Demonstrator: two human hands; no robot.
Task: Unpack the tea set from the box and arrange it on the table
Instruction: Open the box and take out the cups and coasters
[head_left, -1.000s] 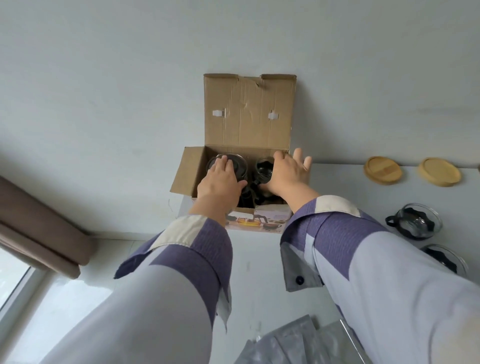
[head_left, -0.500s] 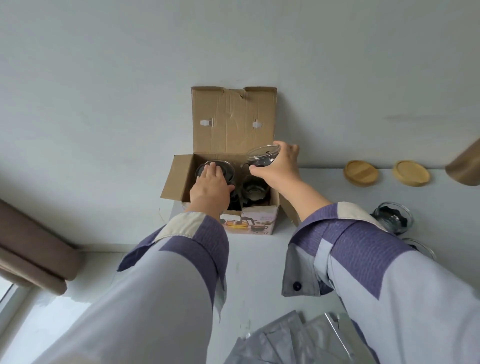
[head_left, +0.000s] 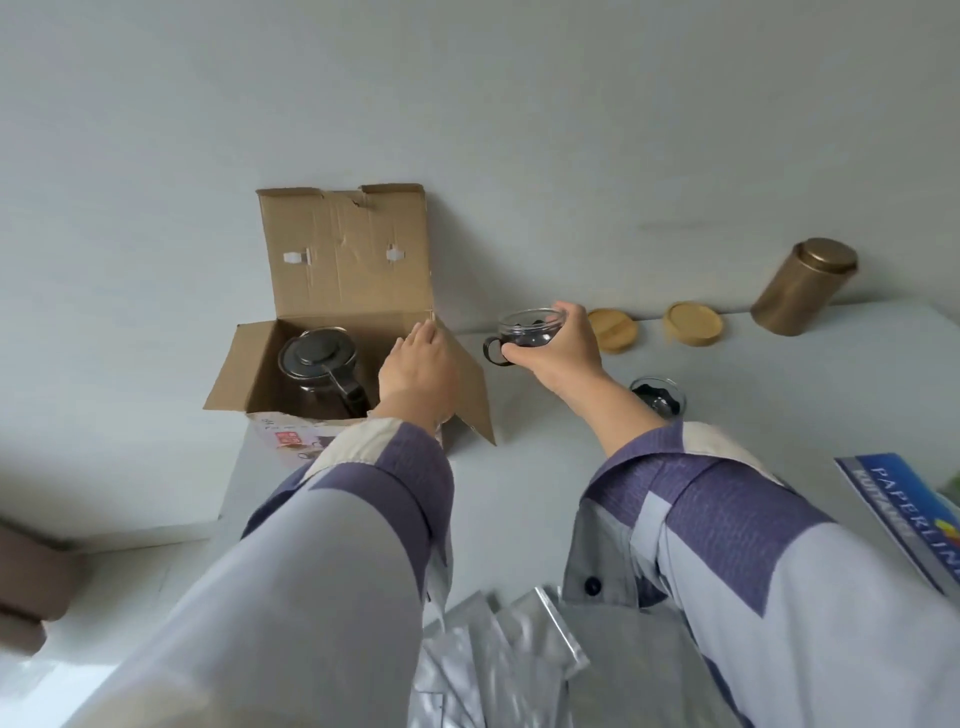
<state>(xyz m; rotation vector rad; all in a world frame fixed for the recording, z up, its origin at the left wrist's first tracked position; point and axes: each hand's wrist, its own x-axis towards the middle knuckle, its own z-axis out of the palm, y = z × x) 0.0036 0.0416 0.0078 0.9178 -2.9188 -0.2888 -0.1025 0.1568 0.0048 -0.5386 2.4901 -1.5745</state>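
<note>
An open cardboard box (head_left: 343, 270) stands at the table's far left against the wall, its lid flap upright. Inside it sits a dark glass teapot (head_left: 319, 371) with a metal lid. My left hand (head_left: 418, 369) reaches over the box's right side, fingers straight, holding nothing that I can see. My right hand (head_left: 558, 345) grips a small glass cup (head_left: 527, 332) with a dark handle, held above the table just right of the box. Another glass cup (head_left: 657, 396) stands on the table behind my right forearm.
Two round wooden coasters (head_left: 613, 323) (head_left: 693, 323) lie by the wall, and a gold tin (head_left: 802, 286) stands to their right. Silver foil pouches (head_left: 519, 654) lie near the front edge. A blue paper pack (head_left: 904, 514) sits at the right edge.
My right hand has lifted a glass cup out of the box and carried it rightward over the table. My left hand has moved from the teapot lid to the box's right side.
</note>
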